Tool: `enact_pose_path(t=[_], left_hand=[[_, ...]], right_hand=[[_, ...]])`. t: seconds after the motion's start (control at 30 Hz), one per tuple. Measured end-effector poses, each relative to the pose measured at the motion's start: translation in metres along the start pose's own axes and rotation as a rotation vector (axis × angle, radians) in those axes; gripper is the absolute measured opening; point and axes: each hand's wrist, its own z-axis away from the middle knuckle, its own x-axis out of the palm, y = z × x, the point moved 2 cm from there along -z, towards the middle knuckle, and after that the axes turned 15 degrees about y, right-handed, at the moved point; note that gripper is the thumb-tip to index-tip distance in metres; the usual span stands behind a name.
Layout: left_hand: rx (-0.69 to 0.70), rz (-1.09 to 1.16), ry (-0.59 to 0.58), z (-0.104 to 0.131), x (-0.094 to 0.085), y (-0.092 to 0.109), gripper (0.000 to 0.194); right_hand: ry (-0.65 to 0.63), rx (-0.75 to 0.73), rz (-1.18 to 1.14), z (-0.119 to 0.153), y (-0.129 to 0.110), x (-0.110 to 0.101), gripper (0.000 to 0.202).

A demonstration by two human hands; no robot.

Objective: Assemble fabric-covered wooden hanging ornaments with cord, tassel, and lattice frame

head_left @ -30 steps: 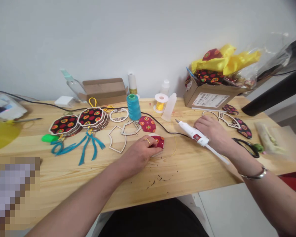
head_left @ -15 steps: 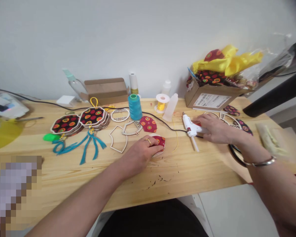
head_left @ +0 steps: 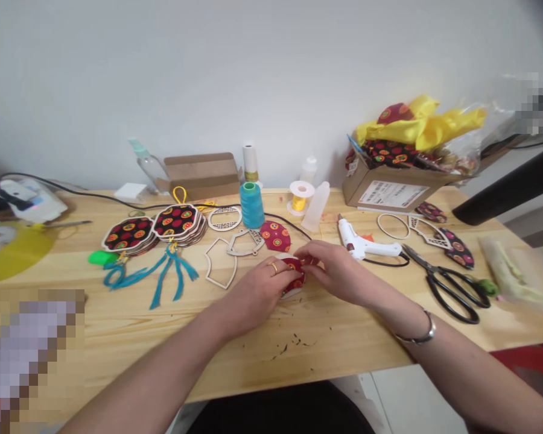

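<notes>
A small red patterned fabric piece point(head_left: 295, 265) with a pale edge lies on the table in front of me. My left hand point(head_left: 262, 286) holds it down, with thumb and fingers pressed on its left part. At its upper right edge, the fingertips of my right hand point(head_left: 332, 271) are pinched together on the piece. Part of a yellow cord point(head_left: 322, 228) shows behind that hand. Just beyond lie another red patterned fabric piece point(head_left: 276, 235) and pale cut-out frames point(head_left: 245, 242). A white glue gun point(head_left: 366, 246) rests beside my right hand, untouched.
Black-handled scissors point(head_left: 447, 283) lie right of the glue gun. Left are stacked patterned plaques point(head_left: 176, 222) with blue tassels point(head_left: 169, 274). Behind stand a teal thread cone point(head_left: 252, 206), a yellow spool point(head_left: 300, 199) and a cardboard box point(head_left: 389, 191) of fabric. A black cable point(head_left: 95, 198) crosses the back.
My right hand has let go of the glue gun and moved left to the red fabric piece. The scissors now show fully. My left hand stays on the piece.
</notes>
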Motion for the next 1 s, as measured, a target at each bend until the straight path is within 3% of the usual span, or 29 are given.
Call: enact_pose_path(t=[0.13, 0.43, 0.63, 0.83, 1.0], left_hand=[[-0.005, 0.003, 0.002, 0.000, -0.001, 0.000, 0.033], [0.004, 0.047, 0.009, -0.002, -0.006, 0.001, 0.029], [-0.055, -0.040, 0.244, -0.004, -0.025, -0.014, 0.020], [-0.252, -0.064, 0.022, -0.005, -0.030, -0.023, 0.021], [-0.317, -0.104, -0.071, -0.003, -0.029, -0.021, 0.037]], right_hand=[[0.097, -0.082, -0.088, 0.004, 0.007, 0.007, 0.028], [0.007, -0.153, -0.087, 0.004, 0.001, 0.003, 0.031], [0.035, -0.239, -0.036, 0.004, 0.005, 0.005, 0.031], [-0.028, -0.196, -0.054, 0.005, 0.005, 0.005, 0.030], [-0.037, -0.186, -0.059, 0.007, 0.010, 0.009, 0.031]])
